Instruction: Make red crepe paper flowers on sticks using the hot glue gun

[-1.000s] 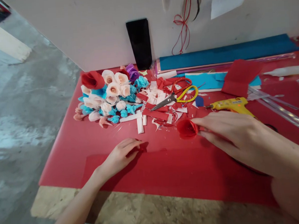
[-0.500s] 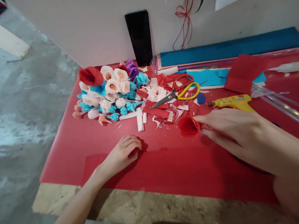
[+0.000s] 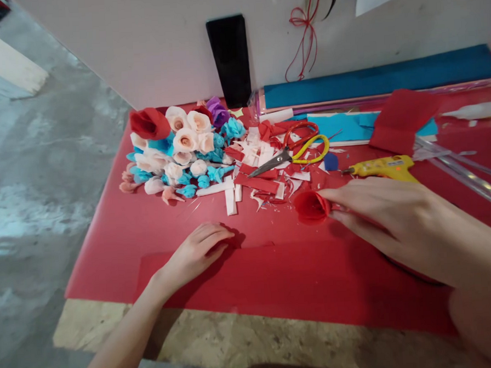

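My right hand (image 3: 378, 210) is closed round the base of a red paper flower (image 3: 311, 207), its cupped opening facing left, above the table. My left hand (image 3: 203, 246) rests low over the table to the left, fingertips together on a small red paper piece (image 3: 232, 242) that hardly stands out from the red surface. Below it, along the near side, lies a long red sheet (image 3: 275, 276). Scissors (image 3: 287, 155) with one red and one yellow handle lie open on paper scraps (image 3: 265, 180). Just beyond my right hand is a yellow glue gun (image 3: 380, 167).
Several finished paper flowers (image 3: 185, 140) crowd the back left. A black phone (image 3: 230, 61) leans on the wall. Blue paper (image 3: 371, 78), a folded red piece (image 3: 404, 119) and clear sticks (image 3: 467, 169) lie at the back right. The table's left edge drops to a concrete floor (image 3: 31, 179).
The fingers of my left hand have straightened a little, near the same spot. My right hand and the red flower stay almost still.
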The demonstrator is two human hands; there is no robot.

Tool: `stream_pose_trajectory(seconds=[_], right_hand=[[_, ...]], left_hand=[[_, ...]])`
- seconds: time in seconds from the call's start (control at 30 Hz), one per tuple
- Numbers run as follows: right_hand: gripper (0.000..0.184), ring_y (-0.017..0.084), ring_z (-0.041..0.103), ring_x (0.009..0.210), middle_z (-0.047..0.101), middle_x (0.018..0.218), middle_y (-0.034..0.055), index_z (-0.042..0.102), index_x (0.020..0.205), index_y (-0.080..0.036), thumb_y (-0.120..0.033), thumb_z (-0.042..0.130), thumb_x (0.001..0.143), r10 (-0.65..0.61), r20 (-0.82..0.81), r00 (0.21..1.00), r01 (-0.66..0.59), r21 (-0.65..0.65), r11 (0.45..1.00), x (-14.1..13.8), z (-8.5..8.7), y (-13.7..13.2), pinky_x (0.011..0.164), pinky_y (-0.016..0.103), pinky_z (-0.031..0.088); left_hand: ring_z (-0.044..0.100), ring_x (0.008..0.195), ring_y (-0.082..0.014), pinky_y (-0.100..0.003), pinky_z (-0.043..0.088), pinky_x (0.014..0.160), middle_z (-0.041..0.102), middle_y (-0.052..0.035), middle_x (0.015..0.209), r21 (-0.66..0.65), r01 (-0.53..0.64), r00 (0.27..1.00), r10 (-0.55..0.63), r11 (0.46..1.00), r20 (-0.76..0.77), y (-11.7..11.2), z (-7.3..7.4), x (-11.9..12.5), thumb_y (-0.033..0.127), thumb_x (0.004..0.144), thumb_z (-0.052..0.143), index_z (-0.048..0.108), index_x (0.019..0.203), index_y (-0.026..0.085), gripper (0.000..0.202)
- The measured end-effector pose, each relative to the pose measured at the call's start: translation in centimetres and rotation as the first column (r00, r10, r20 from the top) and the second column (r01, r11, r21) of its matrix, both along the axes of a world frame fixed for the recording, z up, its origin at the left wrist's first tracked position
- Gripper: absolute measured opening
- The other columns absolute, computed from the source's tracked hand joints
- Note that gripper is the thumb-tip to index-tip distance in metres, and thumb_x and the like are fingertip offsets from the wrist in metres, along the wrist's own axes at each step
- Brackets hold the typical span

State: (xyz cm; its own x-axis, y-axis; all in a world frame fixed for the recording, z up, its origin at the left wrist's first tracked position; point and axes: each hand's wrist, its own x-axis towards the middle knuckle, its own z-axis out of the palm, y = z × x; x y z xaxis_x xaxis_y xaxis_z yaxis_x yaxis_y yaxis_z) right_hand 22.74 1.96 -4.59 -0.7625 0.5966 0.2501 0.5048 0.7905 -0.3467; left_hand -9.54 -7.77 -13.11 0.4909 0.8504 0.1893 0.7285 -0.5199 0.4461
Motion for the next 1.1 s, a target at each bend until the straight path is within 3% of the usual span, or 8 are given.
stream_pose_trajectory(seconds=[0.17,0.4,0.87,1.1], right_hand=[[0.026,0.016,0.061,0.082,0.064,0.093,0.0014,0.052,0.117,-0.021,-0.024,0.040,0.094,0.002,0.004,1.000,-0.002,-0.008,1.000,-0.2,0.1,0.0,0.072,0.029,0.048],[0.025,0.016,0.061,0.082,0.064,0.093,0.0023,0.052,0.116,-0.019,-0.022,0.040,0.094,0.007,0.013,1.000,-0.007,0.026,1.000,-0.3,0.0,0.1,0.069,0.028,0.049],[0.024,0.017,0.062,0.081,0.065,0.092,0.0028,0.054,0.114,-0.019,-0.022,0.042,0.094,-0.005,0.000,1.000,0.005,0.018,1.000,-0.1,0.0,0.1,0.070,0.029,0.049],[0.025,0.016,0.061,0.081,0.064,0.092,0.0021,0.052,0.117,-0.020,-0.023,0.041,0.094,-0.009,0.019,1.000,0.008,0.019,1.000,-0.3,-0.1,0.1,0.071,0.028,0.048]], left_hand=[[0.064,0.091,-0.0156,-0.029,0.055,0.081,0.067,-0.0084,0.092,0.081,0.041,0.999,-0.042,0.996,0.008,0.1,0.0,-0.6,0.015,0.090,0.048,0.058,0.101,0.017,0.015],[0.066,0.082,-0.0141,-0.031,0.055,0.083,0.069,-0.0055,0.085,0.135,0.094,0.995,-0.095,0.986,0.003,0.2,-0.3,-1.2,0.013,0.090,0.046,0.061,0.096,0.019,0.017],[0.067,0.088,-0.0149,-0.033,0.053,0.086,0.072,-0.0051,0.090,0.130,0.138,0.989,-0.142,0.982,0.026,0.1,-0.3,-1.6,0.012,0.088,0.050,0.060,0.100,0.020,0.018],[0.066,0.093,-0.0167,-0.035,0.051,0.088,0.072,-0.0041,0.089,0.108,0.160,0.986,-0.164,0.981,0.026,0.1,-0.4,-1.9,0.009,0.086,0.053,0.061,0.093,0.018,0.014]])
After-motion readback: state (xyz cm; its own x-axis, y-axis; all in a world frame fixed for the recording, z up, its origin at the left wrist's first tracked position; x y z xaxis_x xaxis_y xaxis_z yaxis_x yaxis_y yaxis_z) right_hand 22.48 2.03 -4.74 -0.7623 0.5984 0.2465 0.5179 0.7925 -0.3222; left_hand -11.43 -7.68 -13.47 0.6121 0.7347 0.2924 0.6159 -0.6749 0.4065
